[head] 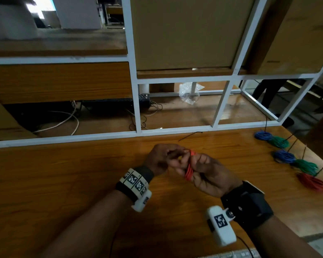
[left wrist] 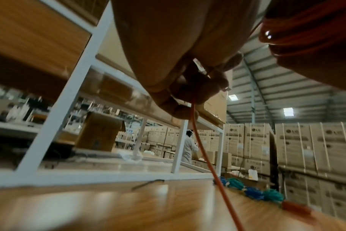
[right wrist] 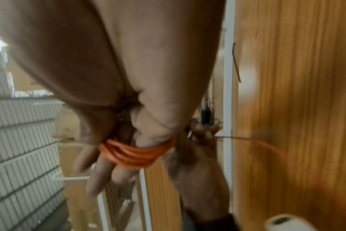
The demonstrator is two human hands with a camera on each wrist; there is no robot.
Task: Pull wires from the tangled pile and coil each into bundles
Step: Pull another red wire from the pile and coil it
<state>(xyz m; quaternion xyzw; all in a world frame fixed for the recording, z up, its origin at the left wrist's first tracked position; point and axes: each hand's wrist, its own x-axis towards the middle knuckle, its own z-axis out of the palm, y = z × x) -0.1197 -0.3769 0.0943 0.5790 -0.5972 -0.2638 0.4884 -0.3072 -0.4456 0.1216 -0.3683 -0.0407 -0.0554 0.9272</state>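
- The right hand (head: pixel 209 175) serves as the former: an orange coil (right wrist: pixel 136 154) wraps around its straightened fingers (right wrist: pixel 101 176), so the loops hold their size.
- The left hand (head: pixel 162 159), just beside it, pinches the free orange strand (left wrist: pixel 199 150), probably to feed the next turn.
- In the head view the coil's long axis runs top to bottom between both hands.
- 5 finished bundles (head: pixel 285 157) lie on the bench (head: pixel 63 174), well right of the hands.
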